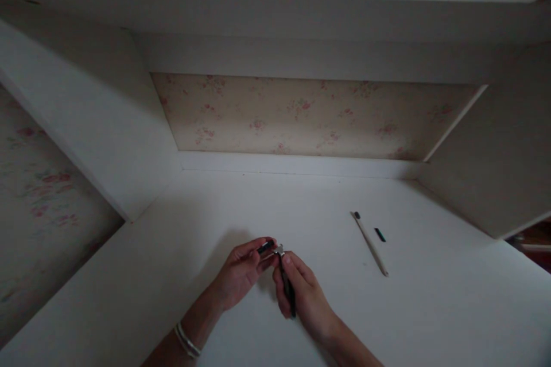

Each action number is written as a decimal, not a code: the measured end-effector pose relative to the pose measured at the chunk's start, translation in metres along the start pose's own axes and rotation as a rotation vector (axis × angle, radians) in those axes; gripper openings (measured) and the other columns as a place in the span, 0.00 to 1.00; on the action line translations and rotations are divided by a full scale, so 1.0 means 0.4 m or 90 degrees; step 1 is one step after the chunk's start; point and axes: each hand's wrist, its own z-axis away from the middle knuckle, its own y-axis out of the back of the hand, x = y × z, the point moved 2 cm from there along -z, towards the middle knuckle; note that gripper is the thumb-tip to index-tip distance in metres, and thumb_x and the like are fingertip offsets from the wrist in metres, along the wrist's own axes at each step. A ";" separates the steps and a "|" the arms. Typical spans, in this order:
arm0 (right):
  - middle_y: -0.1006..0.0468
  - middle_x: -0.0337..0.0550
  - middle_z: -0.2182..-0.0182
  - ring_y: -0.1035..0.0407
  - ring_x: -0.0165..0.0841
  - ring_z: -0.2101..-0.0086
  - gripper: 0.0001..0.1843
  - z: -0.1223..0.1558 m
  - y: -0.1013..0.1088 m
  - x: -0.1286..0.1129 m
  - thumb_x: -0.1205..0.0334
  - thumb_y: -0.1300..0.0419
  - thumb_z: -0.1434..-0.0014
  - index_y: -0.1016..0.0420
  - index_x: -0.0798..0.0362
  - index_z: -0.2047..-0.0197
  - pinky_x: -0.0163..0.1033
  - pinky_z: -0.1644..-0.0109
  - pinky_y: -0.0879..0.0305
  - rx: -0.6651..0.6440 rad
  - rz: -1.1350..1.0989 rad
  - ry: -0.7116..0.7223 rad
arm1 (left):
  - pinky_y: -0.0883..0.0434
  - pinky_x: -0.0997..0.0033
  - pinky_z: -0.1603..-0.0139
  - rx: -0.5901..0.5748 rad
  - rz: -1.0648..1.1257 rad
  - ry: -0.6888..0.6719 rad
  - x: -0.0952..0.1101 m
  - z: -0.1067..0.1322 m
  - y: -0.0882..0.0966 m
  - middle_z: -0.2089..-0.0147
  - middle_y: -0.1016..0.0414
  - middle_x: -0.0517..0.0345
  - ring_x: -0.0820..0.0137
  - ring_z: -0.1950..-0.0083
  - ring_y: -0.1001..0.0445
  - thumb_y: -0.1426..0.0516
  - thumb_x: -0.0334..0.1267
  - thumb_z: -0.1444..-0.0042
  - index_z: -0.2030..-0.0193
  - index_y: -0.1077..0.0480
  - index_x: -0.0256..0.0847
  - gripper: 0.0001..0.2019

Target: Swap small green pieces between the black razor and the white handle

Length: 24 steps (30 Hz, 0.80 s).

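white desk (pixel 241 206) under dim light, two bare hands meeting low in the middle over a small dark tool

the left hand (pixel 241 272) pinches a short dark piece (pixel 265 247) between thumb and fingertips, closed on it; the right hand (pixel 301 292) is wrapped around a slim dark handle (pixel 289 289) whose pale metal tip (pixel 279 250) touches or sits just beside that piece, too small to tell which; both are held just above the desk surface; a pale bracelet (pixel 186 340) circles the left wrist; well apart to the right lie a long pale stick with a dark end (pixel 370 243) and, just beside it, a small dark cap (pixel 380 234); floral wallpaper (pixel 301 114) lines the recess behind.
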 end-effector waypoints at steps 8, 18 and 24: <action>0.34 0.30 0.80 0.47 0.20 0.90 0.19 -0.002 -0.005 0.019 0.44 0.49 0.39 0.36 0.53 0.65 0.26 0.89 0.52 -0.016 -0.149 -0.037 | 0.33 0.68 0.49 0.017 -0.006 -0.001 0.001 0.001 -0.003 0.53 0.21 0.56 0.68 0.54 0.25 0.35 0.37 0.52 0.59 0.24 0.44 0.12; 0.43 0.28 0.84 0.55 0.18 0.88 0.22 0.005 0.005 0.014 0.42 0.45 0.42 0.38 0.53 0.73 0.26 0.87 0.62 0.035 -0.064 -0.083 | 0.34 0.70 0.49 0.028 -0.039 0.012 -0.003 -0.004 0.005 0.55 0.20 0.52 0.68 0.56 0.25 0.32 0.36 0.57 0.56 0.23 0.39 0.19; 0.45 0.28 0.85 0.56 0.19 0.87 0.24 -0.002 -0.001 0.016 0.40 0.45 0.44 0.40 0.53 0.75 0.27 0.86 0.62 0.022 -0.016 -0.066 | 0.35 0.73 0.52 0.034 -0.076 0.018 -0.001 -0.002 0.005 0.56 0.20 0.55 0.70 0.57 0.26 0.31 0.37 0.58 0.56 0.23 0.42 0.19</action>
